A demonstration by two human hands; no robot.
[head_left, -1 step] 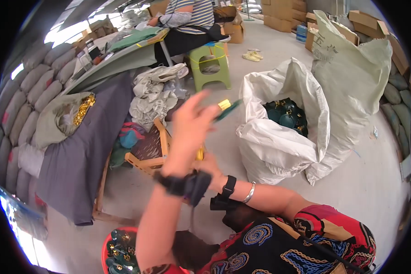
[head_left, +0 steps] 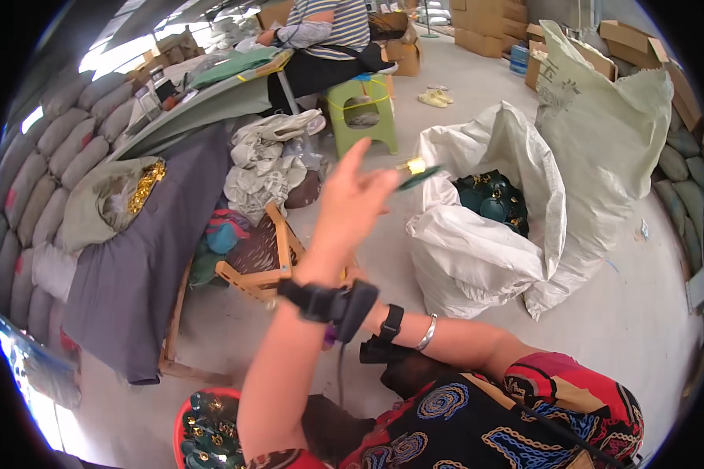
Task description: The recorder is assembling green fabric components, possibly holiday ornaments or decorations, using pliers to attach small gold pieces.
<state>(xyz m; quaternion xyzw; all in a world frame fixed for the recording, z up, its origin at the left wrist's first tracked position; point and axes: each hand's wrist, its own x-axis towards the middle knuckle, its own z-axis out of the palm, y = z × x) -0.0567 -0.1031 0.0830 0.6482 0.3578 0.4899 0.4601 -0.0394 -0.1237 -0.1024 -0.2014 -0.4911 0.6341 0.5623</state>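
Note:
My left hand (head_left: 350,211) is raised ahead of me, fingers spread and somewhat blurred. Just off its fingertips is a dark green disc-shaped piece (head_left: 420,178) with a shiny gold cap, in the air beside the near left rim of a white woven sack (head_left: 477,250). Inside that sack lie several dark green pieces (head_left: 493,205) with gold parts. My right hand (head_left: 355,275) is mostly hidden behind my left wrist, so its fingers and anything in them do not show. A red basin (head_left: 181,426) at the lower left holds more green and gold pieces.
A taller full sack (head_left: 602,133) leans behind the open one. Left of my hands are a wooden-framed stool (head_left: 262,280) and a grey cloth (head_left: 145,289). Beyond them stand a green plastic stool (head_left: 361,117) and a person (head_left: 328,31) at a table.
The green piece has moved right, toward the white sack, and a little farther from my left fingertips. My left hand has swung right, its fingers spreading.

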